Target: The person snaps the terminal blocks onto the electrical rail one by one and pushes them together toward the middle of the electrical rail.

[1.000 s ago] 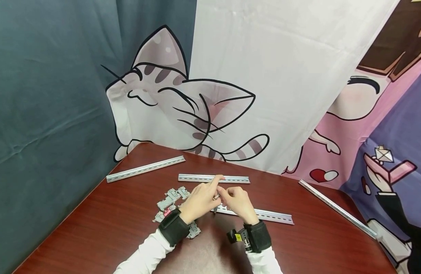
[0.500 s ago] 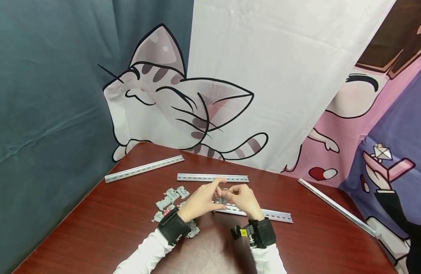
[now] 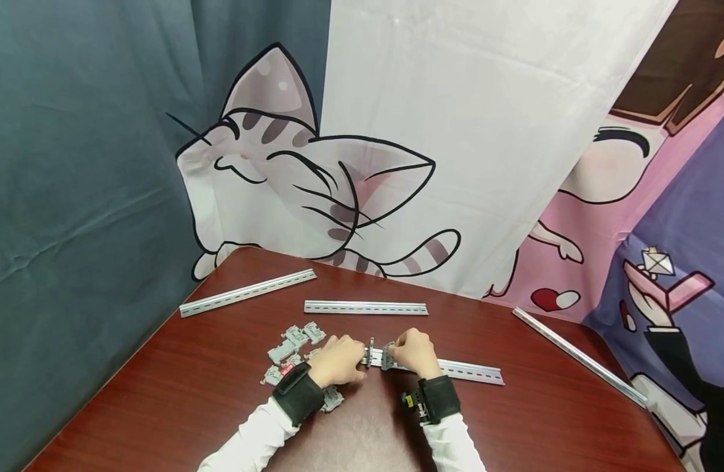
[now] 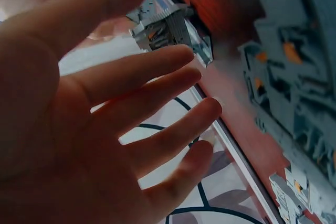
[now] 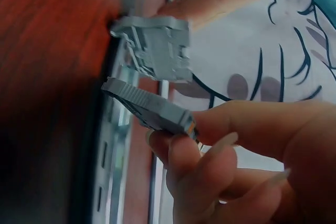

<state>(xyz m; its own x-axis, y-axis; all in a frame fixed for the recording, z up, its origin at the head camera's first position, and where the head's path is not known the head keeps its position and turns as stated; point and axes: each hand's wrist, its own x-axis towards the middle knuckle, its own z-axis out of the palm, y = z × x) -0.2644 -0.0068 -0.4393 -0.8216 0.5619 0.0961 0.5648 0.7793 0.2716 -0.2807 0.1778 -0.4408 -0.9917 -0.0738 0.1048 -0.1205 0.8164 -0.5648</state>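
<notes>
Low in the centre of the head view, both hands meet over the near rail (image 3: 456,370), a metal strip lying across the dark red table (image 3: 190,393). The right hand (image 3: 416,352) pinches a grey terminal block (image 5: 149,109) between thumb and fingertips, holding it at the rail's left end; the right wrist view shows it tilted, just below a second grey block (image 5: 157,45) already seated on the rail. The left hand (image 3: 338,360) rests at the rail's left tip with fingers straight and spread in the left wrist view, gripping nothing, its fingertips near the seated block (image 4: 170,30). Left of that hand lies a heap of loose grey blocks (image 3: 293,344). 3 more rails lie on the table: 1 in the middle (image 3: 365,307), 1 toward the upper left (image 3: 246,292), 1 along the right edge (image 3: 580,357). A cartoon cat curtain (image 3: 314,183) hangs behind.
</notes>
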